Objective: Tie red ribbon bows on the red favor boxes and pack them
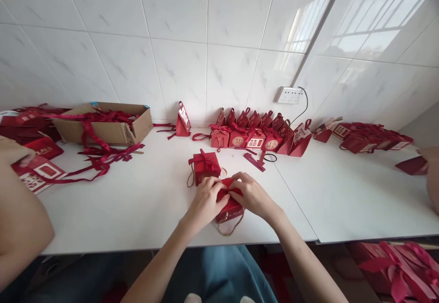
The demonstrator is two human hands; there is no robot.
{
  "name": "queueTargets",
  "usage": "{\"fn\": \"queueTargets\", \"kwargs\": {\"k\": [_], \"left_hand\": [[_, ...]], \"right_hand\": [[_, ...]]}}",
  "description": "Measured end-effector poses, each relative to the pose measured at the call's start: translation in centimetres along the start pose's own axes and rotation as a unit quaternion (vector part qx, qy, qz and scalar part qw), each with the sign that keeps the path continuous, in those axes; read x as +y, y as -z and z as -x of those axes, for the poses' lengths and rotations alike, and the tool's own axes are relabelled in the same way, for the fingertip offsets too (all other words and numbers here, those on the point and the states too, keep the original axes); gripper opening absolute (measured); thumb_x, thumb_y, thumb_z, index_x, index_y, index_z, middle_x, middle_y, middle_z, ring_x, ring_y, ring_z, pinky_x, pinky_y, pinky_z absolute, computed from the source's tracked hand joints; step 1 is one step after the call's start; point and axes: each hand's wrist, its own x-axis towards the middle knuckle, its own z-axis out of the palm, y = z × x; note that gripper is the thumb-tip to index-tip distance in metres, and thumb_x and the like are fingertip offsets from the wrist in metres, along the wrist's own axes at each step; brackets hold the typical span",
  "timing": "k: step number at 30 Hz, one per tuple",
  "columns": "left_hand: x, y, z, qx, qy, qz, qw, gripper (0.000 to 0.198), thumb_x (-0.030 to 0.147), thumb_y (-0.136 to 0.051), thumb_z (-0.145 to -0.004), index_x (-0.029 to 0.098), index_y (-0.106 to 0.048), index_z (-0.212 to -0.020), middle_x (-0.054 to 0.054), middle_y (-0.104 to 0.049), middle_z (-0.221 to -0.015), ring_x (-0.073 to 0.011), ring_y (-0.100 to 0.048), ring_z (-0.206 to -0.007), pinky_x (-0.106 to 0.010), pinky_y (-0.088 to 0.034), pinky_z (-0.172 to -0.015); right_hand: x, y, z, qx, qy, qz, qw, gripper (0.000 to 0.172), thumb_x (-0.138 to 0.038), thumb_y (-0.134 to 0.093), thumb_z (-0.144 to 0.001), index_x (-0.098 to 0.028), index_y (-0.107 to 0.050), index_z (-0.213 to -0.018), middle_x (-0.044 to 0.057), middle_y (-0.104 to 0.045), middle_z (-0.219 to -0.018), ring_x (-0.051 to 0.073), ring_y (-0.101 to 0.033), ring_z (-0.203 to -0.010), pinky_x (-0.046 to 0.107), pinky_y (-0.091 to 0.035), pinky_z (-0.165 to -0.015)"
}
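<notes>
A small red gift box (230, 212) with a twisted cord handle (230, 231) sits on the white table near its front edge. My left hand (207, 200) is at the box's left side, thumb and fingers pinched together at its top. From the right, my right hand (252, 193) also pinches at the top, the two thumbs almost meeting. Red ribbon seems to be between the fingers, though they largely cover it. Just behind my left hand stands another red gift box (206, 165), tied with a red bow and fitted with a cord handle.
Red gift boxes (254, 139) line the back wall. A cardboard box (103, 122) of red ribbons stands back left; ribbons trail onto the table. Flattened red boxes (373, 137) lie right. A person's arm (20, 216) reaches in at left. Bow-tied boxes (394, 266) sit low right.
</notes>
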Motion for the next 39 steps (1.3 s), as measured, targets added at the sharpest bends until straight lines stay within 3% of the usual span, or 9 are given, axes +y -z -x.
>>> {"fn": "queueTargets", "kwargs": {"k": [4, 13, 18, 24, 34, 39], "left_hand": [[-0.2, -0.6, 0.0, -0.012, 0.002, -0.002, 1.0, 0.01, 0.013, -0.058, -0.077, 0.021, -0.058, -0.082, -0.004, -0.06, -0.094, -0.022, -0.056, -0.092, -0.04, -0.052, -0.082], [0.0, -0.8, -1.1, -0.04, -0.003, -0.048, 0.998, 0.013, 0.009, -0.058, -0.07, 0.021, -0.054, -0.069, -0.003, -0.06, -0.085, -0.0218, -0.056, -0.081, -0.037, -0.051, -0.068], [-0.3, -0.9, -1.0, -0.026, -0.014, -0.036, 0.999, 0.011, 0.013, -0.054, -0.08, 0.021, -0.054, -0.074, -0.002, -0.059, -0.085, -0.0198, -0.056, -0.08, -0.035, -0.051, -0.068], [-0.9, -0.9, -1.4, -0.017, 0.013, -0.006, 1.0, 0.01, 0.014, -0.045, -0.088, 0.02, -0.051, -0.083, -0.005, -0.055, -0.094, -0.0195, -0.056, -0.089, -0.039, -0.05, -0.079], [-2.2, -0.1, -2.2, -0.091, 0.038, 0.039, 0.994, 0.006, 0.015, -0.052, -0.083, 0.021, -0.053, -0.082, -0.004, -0.055, -0.094, -0.0208, -0.055, -0.094, -0.04, -0.047, -0.086], [-2.2, -0.6, -2.0, -0.073, 0.047, 0.055, 0.995, 0.008, 0.013, -0.048, -0.083, 0.02, -0.053, -0.082, -0.005, -0.055, -0.094, -0.0212, -0.053, -0.096, -0.041, -0.045, -0.089]], "right_hand": [[0.3, -0.6, 0.0, -0.006, 0.007, 0.034, 0.999, 0.014, -0.01, -0.054, -0.081, -0.019, -0.061, -0.073, 0.008, -0.059, -0.08, 0.022, -0.055, -0.078, 0.036, -0.05, -0.068], [1.5, -0.6, -0.6, -0.013, -0.045, -0.183, 0.982, 0.015, -0.012, -0.055, -0.078, -0.021, -0.059, -0.066, 0.002, -0.059, -0.077, 0.017, -0.057, -0.073, 0.031, -0.049, -0.067], [1.7, 0.1, -0.6, -0.019, -0.007, -0.136, 0.99, 0.015, -0.009, -0.053, -0.079, -0.021, -0.061, -0.073, 0.004, -0.061, -0.08, 0.019, -0.058, -0.078, 0.032, -0.049, -0.071], [2.5, 0.7, -2.0, -0.051, 0.02, -0.105, 0.993, 0.016, -0.005, -0.054, -0.075, -0.019, -0.062, -0.076, 0.003, -0.059, -0.081, 0.016, -0.057, -0.071, 0.028, -0.047, -0.067], [3.3, -0.5, -3.6, -0.081, 0.04, -0.134, 0.987, 0.018, -0.003, -0.049, -0.07, -0.019, -0.055, -0.069, -0.001, -0.053, -0.074, 0.012, -0.05, -0.064, 0.024, -0.043, -0.063], [3.7, 0.0, -3.3, -0.093, 0.058, -0.152, 0.982, 0.018, -0.006, -0.047, -0.075, -0.019, -0.057, -0.079, 0.001, -0.056, -0.083, 0.013, -0.055, -0.073, 0.024, -0.046, -0.072]]}}
